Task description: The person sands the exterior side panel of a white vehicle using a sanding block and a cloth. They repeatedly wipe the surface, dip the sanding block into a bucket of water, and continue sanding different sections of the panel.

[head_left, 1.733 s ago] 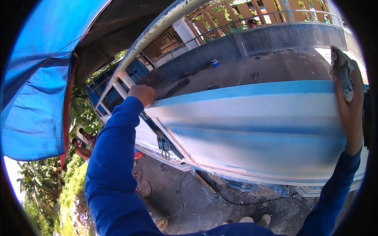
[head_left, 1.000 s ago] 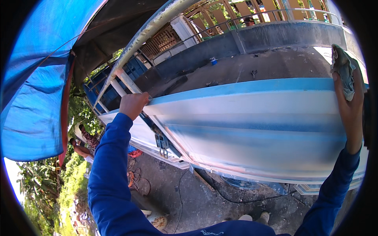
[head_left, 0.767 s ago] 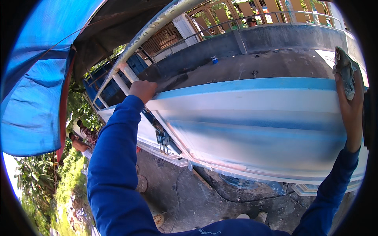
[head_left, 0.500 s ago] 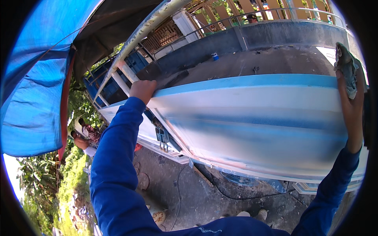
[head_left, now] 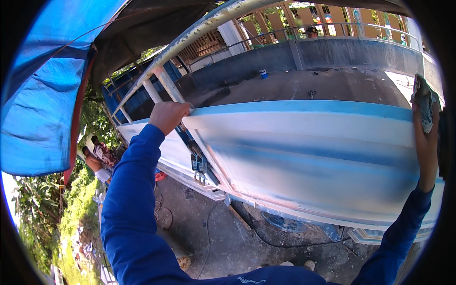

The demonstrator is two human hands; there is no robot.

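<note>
In front of me stands a large truck-bed side panel [head_left: 304, 137], white with hazy blue bands and a light blue top rim. My left hand [head_left: 167, 117] is closed over the rim at the panel's left end, beside a post; its fingertips are hidden behind the edge. At the far right, my raised right hand [head_left: 426, 135] grips a crumpled grey-green rag [head_left: 422, 102] at the panel's right end. Whether the rag touches the rim cannot be made out. Both arms are spread wide in blue sleeves.
Beyond the panel lies a dark truck bed [head_left: 285, 88] with a small blue can [head_left: 263, 74]. A peeling metal rail [head_left: 190, 38] slants overhead. Blue tarpaulin [head_left: 42, 114] hangs at the left, with two people [head_left: 97, 164] below. A cable [head_left: 266, 241] crosses the stained floor.
My view has shifted, so the panel and truck bed appear lower. My left hand sits slightly farther left along the rim. The right hand still holds the rag, now lower in view.
</note>
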